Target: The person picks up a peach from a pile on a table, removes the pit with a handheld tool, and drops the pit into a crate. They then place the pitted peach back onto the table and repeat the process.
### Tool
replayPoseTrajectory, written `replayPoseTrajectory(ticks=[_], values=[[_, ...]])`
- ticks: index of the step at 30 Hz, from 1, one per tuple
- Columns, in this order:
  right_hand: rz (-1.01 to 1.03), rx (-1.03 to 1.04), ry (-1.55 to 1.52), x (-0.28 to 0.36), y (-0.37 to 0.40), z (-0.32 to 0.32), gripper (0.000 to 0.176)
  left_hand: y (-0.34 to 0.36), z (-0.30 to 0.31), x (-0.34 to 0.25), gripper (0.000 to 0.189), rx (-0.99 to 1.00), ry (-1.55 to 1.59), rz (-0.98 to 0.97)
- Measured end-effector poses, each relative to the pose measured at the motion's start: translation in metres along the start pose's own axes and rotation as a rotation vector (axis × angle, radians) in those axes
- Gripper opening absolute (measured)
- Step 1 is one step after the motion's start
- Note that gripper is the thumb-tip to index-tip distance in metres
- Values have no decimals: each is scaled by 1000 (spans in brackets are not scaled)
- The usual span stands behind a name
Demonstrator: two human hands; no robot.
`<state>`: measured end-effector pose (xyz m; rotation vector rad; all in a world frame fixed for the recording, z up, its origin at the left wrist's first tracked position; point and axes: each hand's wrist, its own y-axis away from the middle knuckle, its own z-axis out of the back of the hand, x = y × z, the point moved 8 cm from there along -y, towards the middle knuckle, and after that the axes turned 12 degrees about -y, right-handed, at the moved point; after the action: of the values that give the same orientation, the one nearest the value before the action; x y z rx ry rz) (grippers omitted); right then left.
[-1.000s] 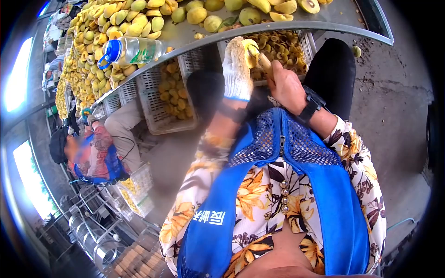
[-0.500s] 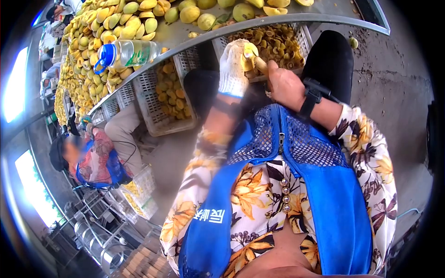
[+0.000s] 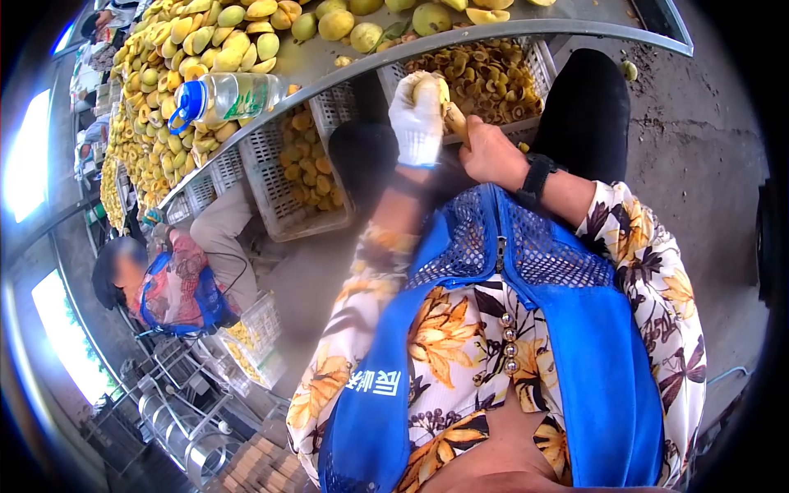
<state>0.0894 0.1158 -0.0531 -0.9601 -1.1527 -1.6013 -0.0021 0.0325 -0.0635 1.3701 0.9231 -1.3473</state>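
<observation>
My left hand (image 3: 417, 123), in a white knitted glove, is closed around a yellow peach piece (image 3: 444, 90) that is mostly hidden by the fingers. My bare right hand (image 3: 496, 154) grips a tool by its light wooden handle (image 3: 456, 122). The handle points up at the peach piece, and the tool's working end is hidden there. Both hands are close together in front of my lap, just below the table edge. Behind them, a white crate (image 3: 538, 70) holds many hollow, brownish-yellow peach scraps.
A metal-rimmed table (image 3: 526, 31) bears a large heap of yellow peaches (image 3: 197, 41) and a blue-capped bottle (image 3: 238, 96). Another white crate (image 3: 275, 193) contains peach pieces. At left sits a co-worker (image 3: 177, 279). My dark-clad knee (image 3: 588, 115) is right of my hands.
My right hand has shifted left and slightly down, with the handle now steeper. My left hand has turned, so the yellow face of the peach piece shows less.
</observation>
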Motion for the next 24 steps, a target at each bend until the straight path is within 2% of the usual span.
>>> replayPoseTrajectory(ticks=[2,4,7,8,10,11,12,13,16,19,20,23,24], values=[[54,71,117,7,-1,11,21,-3,-4,13,17,123,98,123],[160,99,188,10,-4,15,20,-3,-13,35,24,269,402,500],[159,60,146,25,-4,10,21,-6,2,4,19,99,144,195],[83,90,18,28,-5,7,22,-7,5,7,15,5,187,177],[-83,143,-248,28,-1,-1,23,2,3,-14,14,11,-32,38],[-90,158,-238,21,-3,-4,23,5,1,-23,14,20,-141,-32],[-100,175,-229,10,-5,-10,23,4,1,-40,16,13,-538,-358],[-111,193,-222,3,-5,-14,23,1,1,-29,16,26,-388,-282],[102,-8,-67,16,-1,-1,19,-2,-3,-10,15,61,35,-66],[150,-74,16,19,-1,5,16,-4,-4,-4,14,78,260,162],[144,-79,73,18,-3,7,15,-7,-1,-10,21,45,161,169],[170,-70,191,27,-7,11,16,-3,-10,29,30,193,527,543],[204,-47,200,36,-7,14,16,-6,-10,34,35,201,528,547]])
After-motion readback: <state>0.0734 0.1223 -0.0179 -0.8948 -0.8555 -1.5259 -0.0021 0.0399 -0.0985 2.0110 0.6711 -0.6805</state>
